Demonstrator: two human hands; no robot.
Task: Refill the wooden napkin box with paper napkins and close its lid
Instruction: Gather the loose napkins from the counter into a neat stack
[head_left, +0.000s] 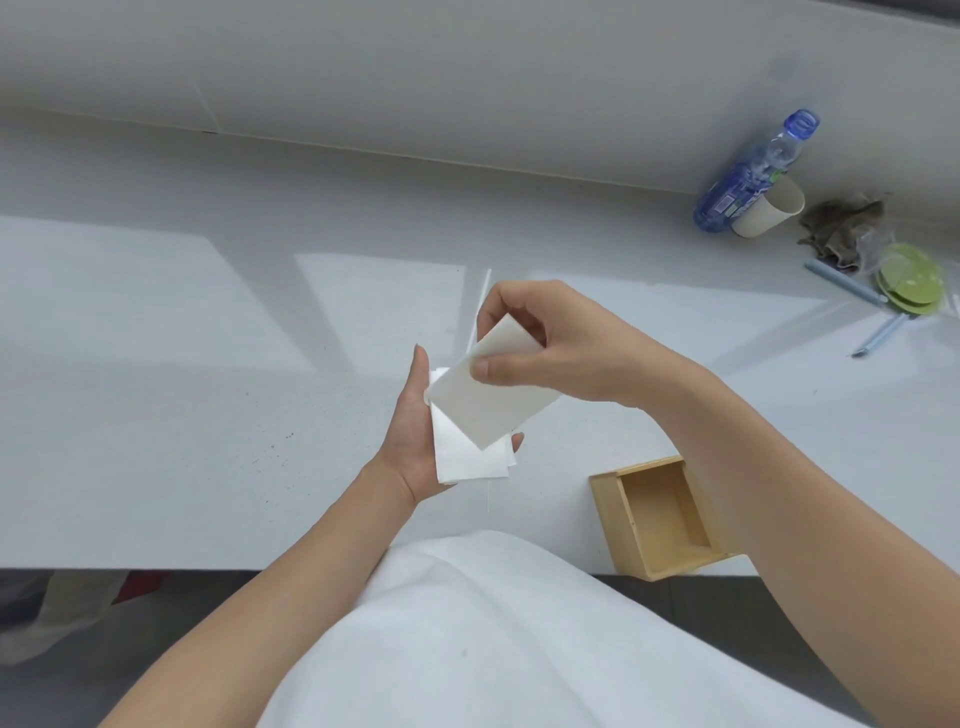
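Note:
A light wooden napkin box (608, 496) stands open and empty at the counter's near edge, partly behind my right forearm. No lid shows. My left hand (410, 441) is held flat, palm up, with white paper napkins (462, 457) lying on it. Above it, my right hand (550, 343) pinches a folded white napkin stack (483, 400) between thumb and fingers, tilted over the napkins below. Both hands hover over the counter to the left of the box.
On the white counter (208, 389), at the far right by the wall, stand a blue plastic bottle (748, 176), a paper cup (769, 208), a crumpled rag (841, 223), green discs (909, 280) and pens (841, 280). A thin white strip (479, 306) lies behind my hands.

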